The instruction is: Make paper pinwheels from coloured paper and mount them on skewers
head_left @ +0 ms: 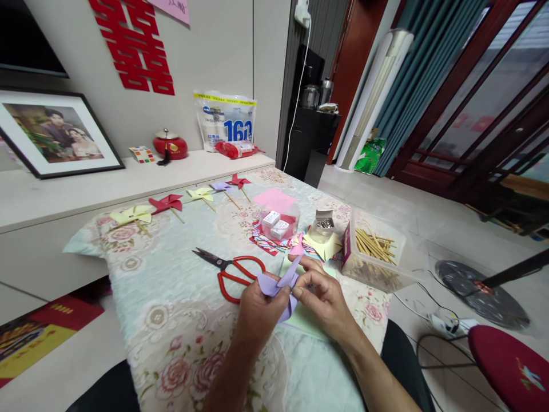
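Between my two hands is a purple paper pinwheel [288, 279] with its blades folded in toward the middle. My left hand [261, 309] pinches it from the left, thumb near the centre. From the right, my right hand [319, 294] closes thumb and fingers at the pinwheel's centre; whether a small pin is between them I cannot make out. Under the hands lies pale green paper [306, 320]. Scissors with red handles [231, 270] rest just left of my left hand, blades pointing away to the left.
Several finished pinwheels [167, 203] on sticks line the table's far left. Behind my hands stand a clear tub [293, 233] with small white boxes, a little box of metal pins [323, 223] and paper scraps [272, 243]. A plastic bin [369, 272] of wooden sticks [373, 246] sits right.
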Demonstrator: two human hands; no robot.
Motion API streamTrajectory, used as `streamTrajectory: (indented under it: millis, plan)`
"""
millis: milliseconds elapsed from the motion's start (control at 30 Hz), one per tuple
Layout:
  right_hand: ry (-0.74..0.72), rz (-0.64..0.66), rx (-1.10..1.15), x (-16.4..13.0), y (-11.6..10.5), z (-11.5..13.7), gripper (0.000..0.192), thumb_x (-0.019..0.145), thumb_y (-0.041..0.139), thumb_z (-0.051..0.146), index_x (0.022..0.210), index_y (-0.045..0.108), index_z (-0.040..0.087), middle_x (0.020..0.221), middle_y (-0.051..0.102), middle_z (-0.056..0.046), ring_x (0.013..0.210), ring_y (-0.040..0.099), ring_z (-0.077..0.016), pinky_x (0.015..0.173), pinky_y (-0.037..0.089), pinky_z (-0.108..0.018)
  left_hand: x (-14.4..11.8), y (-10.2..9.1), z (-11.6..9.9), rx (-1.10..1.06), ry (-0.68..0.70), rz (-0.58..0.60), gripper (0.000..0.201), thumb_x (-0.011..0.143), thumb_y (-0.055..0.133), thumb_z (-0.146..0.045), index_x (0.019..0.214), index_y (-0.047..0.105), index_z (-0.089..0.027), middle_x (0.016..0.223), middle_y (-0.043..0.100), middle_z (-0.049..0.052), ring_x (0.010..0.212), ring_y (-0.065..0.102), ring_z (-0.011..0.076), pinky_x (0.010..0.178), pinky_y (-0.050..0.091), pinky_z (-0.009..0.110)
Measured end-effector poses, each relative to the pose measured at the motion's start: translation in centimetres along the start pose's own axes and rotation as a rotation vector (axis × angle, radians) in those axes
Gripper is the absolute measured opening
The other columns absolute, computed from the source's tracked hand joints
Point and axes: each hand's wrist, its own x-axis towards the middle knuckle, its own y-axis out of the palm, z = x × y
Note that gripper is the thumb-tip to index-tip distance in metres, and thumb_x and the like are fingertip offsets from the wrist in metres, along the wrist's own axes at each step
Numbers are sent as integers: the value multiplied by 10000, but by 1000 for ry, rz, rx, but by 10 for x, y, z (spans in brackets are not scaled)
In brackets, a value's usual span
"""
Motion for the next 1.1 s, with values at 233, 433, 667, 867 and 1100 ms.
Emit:
streamTrajectory:
  millis: [233,433,667,867,1100]
  plan:
    - [56,-19,84,-2,3,-3,99,890,668,263,803,666,216,984,690,-61,951,650,-214,823,490,-319,2,-3,4,26,35,3,96,622,695,-262,611,633,-189,524,575,-36,509,506,137,518,421,239]
    - [69,-48,174,-3,7,-5,65,872,688,235,817,665,210,889,670,-24,845,625,-178,760,471,-278,2,-2,11,19,25,14,105,631,692,-269,634,633,-183,538,570,-39,516,507,135,519,419,236]
    - [108,-85,203,-6,10,-12,62,860,715,248,854,666,210,818,670,-2,758,600,-162,709,456,-274,2,-2,13,28,45,29,102,660,674,-267,640,611,-190,546,538,-47,535,497,135,524,408,233]
    - [117,-129,156,-7,12,-14,77,842,723,261,818,675,206,773,671,5,711,590,-156,668,442,-268,2,-2,12,35,28,23,110,660,671,-276,642,597,-196,538,521,-54,529,486,135,523,404,236]
    - [141,-180,151,-7,15,-16,69,811,735,253,788,696,200,747,688,0,688,593,-157,650,444,-267,1,0,10,72,10,8,125,655,661,-301,640,592,-198,530,509,-57,519,474,134,515,396,239]
